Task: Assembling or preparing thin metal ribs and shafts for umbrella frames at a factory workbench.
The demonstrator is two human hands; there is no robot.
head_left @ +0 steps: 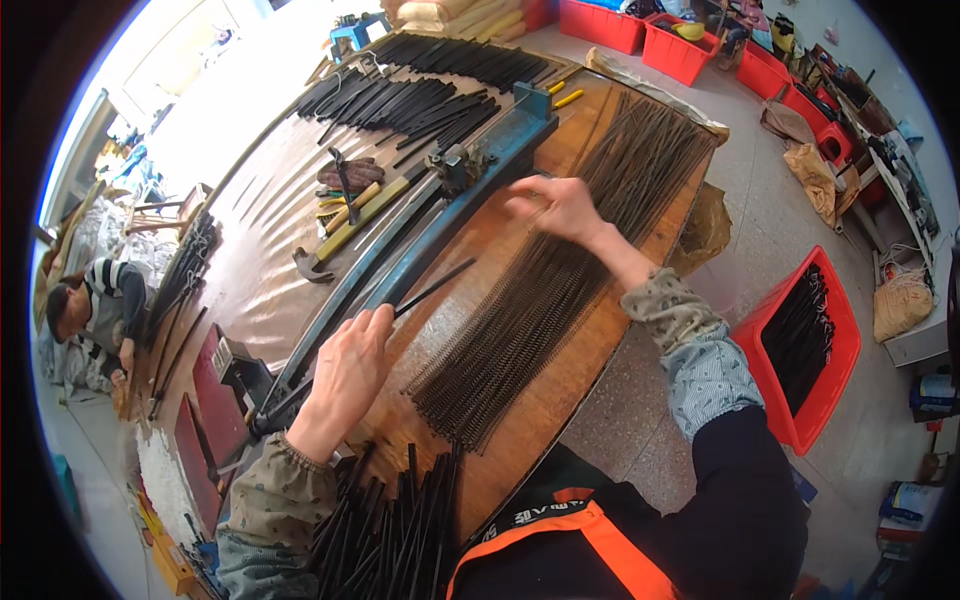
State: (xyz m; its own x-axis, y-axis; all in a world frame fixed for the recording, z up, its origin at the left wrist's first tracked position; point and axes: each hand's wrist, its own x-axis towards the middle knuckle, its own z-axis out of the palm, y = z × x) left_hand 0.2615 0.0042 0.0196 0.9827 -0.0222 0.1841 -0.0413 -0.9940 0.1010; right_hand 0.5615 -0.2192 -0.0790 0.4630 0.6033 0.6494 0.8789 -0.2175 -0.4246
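Observation:
My left hand (347, 375) is closed, with a slim black tube (436, 287) sticking out from it toward the middle of the table. Over the far end of a wide layer of long thin coil springs (530, 330), my right hand (562, 208) is raised with its fingers curled in. Its fingertips are slightly blurred, and what they hold, if anything, cannot be made out. Between the hands runs a long blue metal rail (440, 225) with a dark clamp-like fitting (460, 168) on it. A heap of black tubes (400, 525) lies by my left forearm.
Beyond the rail lie a hammer (335, 240), brown gloves (350, 174) and rows of black tubes (400, 105). A red crate (838, 345) of black tubes stands on the floor at right. More red crates (678, 52) stand farther back. Another person (105, 310) bends at far left.

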